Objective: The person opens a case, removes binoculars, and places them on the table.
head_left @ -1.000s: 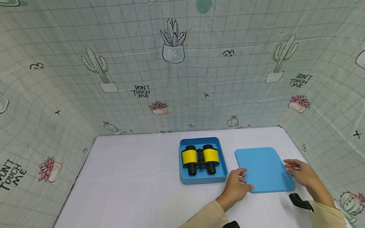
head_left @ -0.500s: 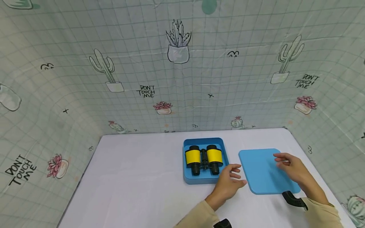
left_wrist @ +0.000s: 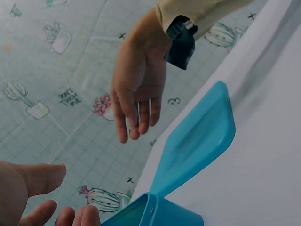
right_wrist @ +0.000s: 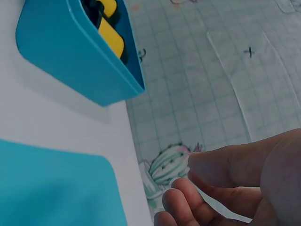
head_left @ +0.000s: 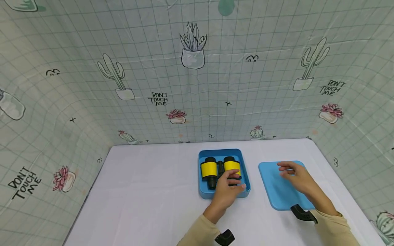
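Yellow and black binoculars (head_left: 209, 169) lie inside an open blue box (head_left: 205, 194) near the middle of the table. My left hand (head_left: 226, 191) hovers over the box's near right part, fingers loosely spread, and hides part of the right barrel. It holds nothing. To the right of the box lies a flat blue lid (head_left: 272, 186) on the table. Above the lid hangs my right hand (head_left: 300, 179), its fingers relaxed with nothing in them; in the left wrist view this right hand (left_wrist: 138, 84) is seen well above the lid (left_wrist: 197, 134).
A white cloth covers the table (head_left: 147, 184). Behind it and at both sides hangs a gridded curtain (head_left: 138, 61) printed with cacti. Each wrist wears a black mount, one of them the right mount (head_left: 303, 214).
My left hand has left the lid's near left corner and moved left over the box. My right hand has moved left from the lid's right edge to above the lid.
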`<move>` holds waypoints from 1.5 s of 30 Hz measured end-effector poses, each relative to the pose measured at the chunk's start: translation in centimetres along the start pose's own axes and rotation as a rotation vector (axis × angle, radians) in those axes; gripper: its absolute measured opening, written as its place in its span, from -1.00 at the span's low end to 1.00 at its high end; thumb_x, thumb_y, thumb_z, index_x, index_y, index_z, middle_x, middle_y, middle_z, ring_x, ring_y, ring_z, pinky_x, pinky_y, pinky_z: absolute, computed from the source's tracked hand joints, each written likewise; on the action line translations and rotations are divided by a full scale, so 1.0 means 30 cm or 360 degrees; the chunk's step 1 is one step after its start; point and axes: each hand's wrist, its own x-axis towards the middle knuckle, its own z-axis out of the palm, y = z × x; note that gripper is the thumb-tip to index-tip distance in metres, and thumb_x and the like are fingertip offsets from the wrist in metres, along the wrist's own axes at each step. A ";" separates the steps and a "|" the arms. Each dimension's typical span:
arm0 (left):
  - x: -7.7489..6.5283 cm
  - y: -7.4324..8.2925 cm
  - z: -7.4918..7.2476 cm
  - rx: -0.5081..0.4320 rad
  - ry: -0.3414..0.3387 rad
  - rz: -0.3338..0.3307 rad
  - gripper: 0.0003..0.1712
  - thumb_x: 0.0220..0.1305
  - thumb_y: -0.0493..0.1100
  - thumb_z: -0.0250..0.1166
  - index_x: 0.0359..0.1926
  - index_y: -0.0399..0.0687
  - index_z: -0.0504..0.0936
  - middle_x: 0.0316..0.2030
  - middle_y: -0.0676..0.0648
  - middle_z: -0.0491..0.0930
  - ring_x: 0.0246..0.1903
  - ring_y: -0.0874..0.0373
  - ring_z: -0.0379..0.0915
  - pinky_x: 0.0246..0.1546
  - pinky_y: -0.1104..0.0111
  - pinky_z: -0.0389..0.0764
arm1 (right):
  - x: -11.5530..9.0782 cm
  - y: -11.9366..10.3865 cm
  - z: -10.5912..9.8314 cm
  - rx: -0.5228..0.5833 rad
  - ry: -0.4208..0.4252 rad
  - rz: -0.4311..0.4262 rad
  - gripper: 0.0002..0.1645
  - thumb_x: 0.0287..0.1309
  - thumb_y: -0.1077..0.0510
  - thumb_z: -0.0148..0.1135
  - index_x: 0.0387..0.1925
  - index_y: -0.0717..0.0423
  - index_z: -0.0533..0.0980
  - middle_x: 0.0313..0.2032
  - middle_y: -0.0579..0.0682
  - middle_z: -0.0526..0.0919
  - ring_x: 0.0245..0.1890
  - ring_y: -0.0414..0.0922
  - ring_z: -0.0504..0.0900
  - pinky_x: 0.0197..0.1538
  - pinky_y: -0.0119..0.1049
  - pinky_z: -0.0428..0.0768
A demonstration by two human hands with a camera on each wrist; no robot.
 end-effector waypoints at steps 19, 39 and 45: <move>-0.027 0.010 -0.209 -0.0038 0.0267 0.0062 -0.42 0.42 -0.34 0.37 0.40 -0.28 0.44 0.23 -0.29 0.50 0.07 0.02 0.58 0.14 0.24 0.69 | 0.057 -0.167 0.127 0.0044 -0.0031 -0.0114 -0.56 0.40 0.36 0.24 0.24 0.47 0.49 -0.02 0.32 0.63 -0.08 0.14 0.67 -0.17 -0.28 0.68; -0.068 -0.062 -0.300 -0.0038 0.0488 0.0026 -0.37 0.38 -0.34 0.39 0.41 -0.33 0.43 0.24 -0.30 0.50 0.10 -0.07 0.56 0.00 0.40 0.66 | 0.090 -0.237 0.218 -0.0008 -0.0044 -0.0318 -0.52 0.33 0.37 0.33 0.24 0.43 0.50 -0.01 0.27 0.63 -0.07 0.12 0.65 0.01 0.04 0.72; -0.076 -0.110 -0.314 -0.0062 0.0523 0.0049 -0.37 0.36 -0.34 0.41 0.39 -0.36 0.44 0.24 -0.34 0.49 0.11 -0.13 0.53 -0.03 0.47 0.66 | 0.101 -0.243 0.227 -0.0012 -0.0066 -0.0397 -0.53 0.33 0.36 0.35 0.23 0.43 0.51 -0.02 0.27 0.63 -0.08 0.12 0.65 0.00 0.03 0.70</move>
